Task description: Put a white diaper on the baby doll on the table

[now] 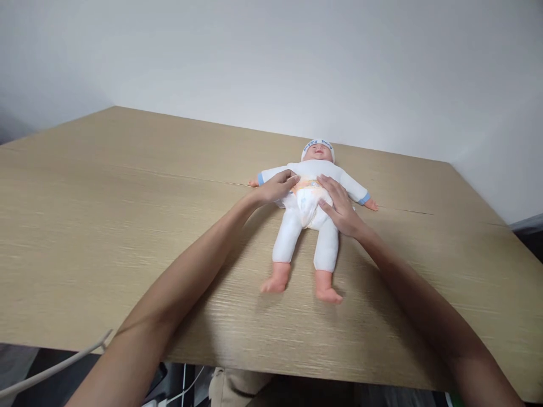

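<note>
A baby doll (pixel 318 168) in a white suit with blue cuffs and a lettered white cap lies on its back, feet towards me. Around its hips sits a white diaper (pixel 306 204) with an orange printed waistband. At the diaper's left side, my left hand (pixel 280 186) is closed, thumb and fingers pinching the waist edge. My right hand (pixel 341 206) rests on the opposite side of the waist, thumb and fingers apart, pressing lightly on the front. Part of the diaper's sides is hidden under both hands.
The doll lies on a wide light-wood table (pixel 127 243) with a thin seam across it. A pale wall (pixel 271 68) stands behind the far edge. A white cable (pixel 59 367) hangs at the near left edge.
</note>
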`<act>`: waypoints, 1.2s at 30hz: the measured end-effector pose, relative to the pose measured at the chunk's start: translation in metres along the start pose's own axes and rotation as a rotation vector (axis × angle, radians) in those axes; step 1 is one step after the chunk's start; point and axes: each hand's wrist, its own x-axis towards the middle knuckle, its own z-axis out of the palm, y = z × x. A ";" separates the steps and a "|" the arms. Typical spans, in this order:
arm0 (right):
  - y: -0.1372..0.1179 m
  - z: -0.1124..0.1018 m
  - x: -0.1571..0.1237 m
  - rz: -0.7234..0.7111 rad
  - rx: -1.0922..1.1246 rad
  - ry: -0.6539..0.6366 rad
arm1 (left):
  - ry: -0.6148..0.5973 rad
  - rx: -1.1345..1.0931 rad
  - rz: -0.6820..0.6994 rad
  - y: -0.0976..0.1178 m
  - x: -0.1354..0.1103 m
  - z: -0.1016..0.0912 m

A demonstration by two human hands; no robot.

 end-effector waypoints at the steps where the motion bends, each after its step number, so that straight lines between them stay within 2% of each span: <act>1: -0.004 0.001 -0.004 0.002 0.001 0.004 | -0.001 -0.002 0.003 -0.001 -0.003 0.002; 6: -0.025 0.001 -0.031 0.007 0.016 -0.005 | -0.006 0.043 0.012 0.001 -0.018 0.010; 11: -0.035 -0.003 -0.041 0.007 0.025 -0.034 | 0.143 0.198 0.023 0.017 -0.025 0.011; 14: -0.034 -0.006 -0.039 -0.009 0.031 -0.040 | 0.247 0.335 0.190 0.034 -0.030 0.017; 15: -0.032 -0.006 -0.040 -0.012 0.033 -0.036 | 0.235 0.382 0.284 0.041 -0.032 0.020; 17: -0.026 -0.008 -0.045 0.002 0.031 -0.003 | 0.122 0.459 0.459 0.053 -0.037 0.029; 19: -0.017 -0.010 -0.056 0.046 0.012 0.079 | -0.023 0.515 0.538 0.063 -0.042 0.038; 21: -0.006 -0.014 -0.071 0.111 -0.027 0.178 | -0.098 0.576 0.535 0.068 -0.044 0.044; 23: 0.007 -0.021 -0.085 0.180 -0.083 0.231 | -0.118 0.623 0.508 0.070 -0.043 0.050; 27: 0.024 -0.033 -0.099 0.238 -0.183 0.207 | -0.069 0.717 0.470 0.068 -0.036 0.060; 30: 0.024 -0.034 -0.097 0.296 -0.207 0.202 | -0.017 0.813 0.459 0.068 -0.031 0.072; 36: 0.012 -0.029 -0.090 0.581 -0.109 0.166 | 0.024 0.893 0.403 0.074 -0.028 0.088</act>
